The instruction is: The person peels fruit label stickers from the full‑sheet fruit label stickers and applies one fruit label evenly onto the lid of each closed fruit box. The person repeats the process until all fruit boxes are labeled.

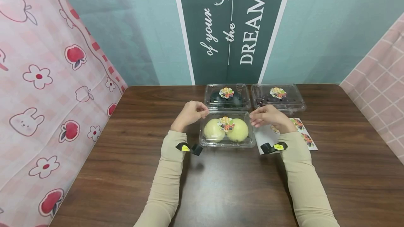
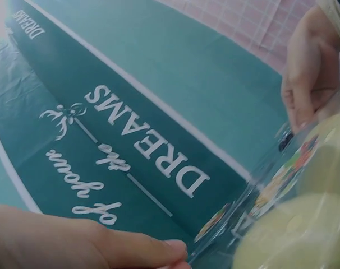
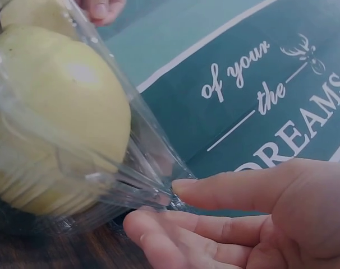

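Observation:
A clear plastic fruit box (image 1: 227,144) with a closed lid holds two round, pale yellow-green fruits (image 1: 237,130). On its lid is a scalloped sticker (image 1: 226,124) printed with colourful fruit. My left hand (image 1: 191,114) pinches the box's far left corner between thumb and index finger. At the far right corner, my right hand (image 1: 268,117) has the rim between its thumb (image 3: 215,190) and fingers. In the left wrist view the fruits (image 2: 288,235) show through the lid. The right wrist view shows one fruit (image 3: 63,112) close up.
Two more clear boxes stand behind: one with dark contents and a sticker (image 1: 226,93), another with dark fruit and a sticker (image 1: 278,93). A sticker sheet (image 1: 307,139) lies partly under my right forearm. The brown wooden table (image 1: 126,171) meets a hanging cloth (image 1: 148,45) at the back.

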`<state>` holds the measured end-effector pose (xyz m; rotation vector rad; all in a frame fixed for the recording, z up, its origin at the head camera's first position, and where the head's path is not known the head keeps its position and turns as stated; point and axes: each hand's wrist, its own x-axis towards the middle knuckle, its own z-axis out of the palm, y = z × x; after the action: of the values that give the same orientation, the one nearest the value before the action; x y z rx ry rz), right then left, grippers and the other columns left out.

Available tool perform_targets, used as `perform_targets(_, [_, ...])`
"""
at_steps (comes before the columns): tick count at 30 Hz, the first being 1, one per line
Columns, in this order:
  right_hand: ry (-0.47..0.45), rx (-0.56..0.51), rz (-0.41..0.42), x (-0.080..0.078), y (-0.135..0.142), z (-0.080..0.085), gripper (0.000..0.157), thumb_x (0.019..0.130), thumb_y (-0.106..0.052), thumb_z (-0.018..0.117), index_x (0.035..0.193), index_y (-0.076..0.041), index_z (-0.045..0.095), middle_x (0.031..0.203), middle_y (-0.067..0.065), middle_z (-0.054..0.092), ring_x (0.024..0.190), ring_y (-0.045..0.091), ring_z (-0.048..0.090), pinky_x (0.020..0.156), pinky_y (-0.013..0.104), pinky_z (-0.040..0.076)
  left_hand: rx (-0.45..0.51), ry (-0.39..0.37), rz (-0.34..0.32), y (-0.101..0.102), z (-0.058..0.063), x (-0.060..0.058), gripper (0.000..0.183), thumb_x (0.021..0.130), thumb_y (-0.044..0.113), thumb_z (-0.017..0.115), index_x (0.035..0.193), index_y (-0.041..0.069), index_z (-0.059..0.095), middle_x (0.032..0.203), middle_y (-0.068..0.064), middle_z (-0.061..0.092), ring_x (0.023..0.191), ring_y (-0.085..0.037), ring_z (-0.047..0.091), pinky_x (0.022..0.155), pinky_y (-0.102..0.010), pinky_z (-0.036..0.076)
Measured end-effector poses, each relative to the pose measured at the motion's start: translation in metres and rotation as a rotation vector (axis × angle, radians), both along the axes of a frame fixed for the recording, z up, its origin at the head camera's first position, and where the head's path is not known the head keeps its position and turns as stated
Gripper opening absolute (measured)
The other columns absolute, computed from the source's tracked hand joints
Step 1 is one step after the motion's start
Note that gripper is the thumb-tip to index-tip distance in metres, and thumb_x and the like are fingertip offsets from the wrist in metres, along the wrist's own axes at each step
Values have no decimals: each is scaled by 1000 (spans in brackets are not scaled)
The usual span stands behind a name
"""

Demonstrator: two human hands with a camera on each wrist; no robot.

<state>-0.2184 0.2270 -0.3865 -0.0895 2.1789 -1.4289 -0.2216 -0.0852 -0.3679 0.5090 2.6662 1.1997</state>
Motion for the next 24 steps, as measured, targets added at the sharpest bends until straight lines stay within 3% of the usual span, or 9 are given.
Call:
perform_targets(3, [3,8,2,1,1,1,45,95,-11,57,127,19,48,80,-4,72,73,4,69,75,26,60,-21,-24,29,-8,1,0,15,91,14,64,97,1,71,89,-16,72,87,-33,69,63,-17,44])
perform_targets(11, [1,53,12,3,3,3,43,91,-12,63,120,19,55,76,-3,74,71,6,71,75,29,60,-125,-114,126,-19,0,-1,15,89,17,68,96,4,70,87,-14,73,83,-23,67,73,-27,49])
perform_targets(17, [-12,53,38,3,4,2,40,92,-9,61,118,21,55,73,-3,73,67,6,70,72,27,60,-178,-208,74,-21,-2,-1,20,89,19,69,100,3,71,95,-16,76,95,-28,73,92,-40,53])
perform_targets(24, [-7,44,39,4,2,2,38,92,-7,59,115,22,56,71,-3,73,66,6,70,70,27,60,-198,-232,42,-22,-2,0,19,90,18,67,100,4,73,94,-15,76,93,-23,73,91,-38,53])
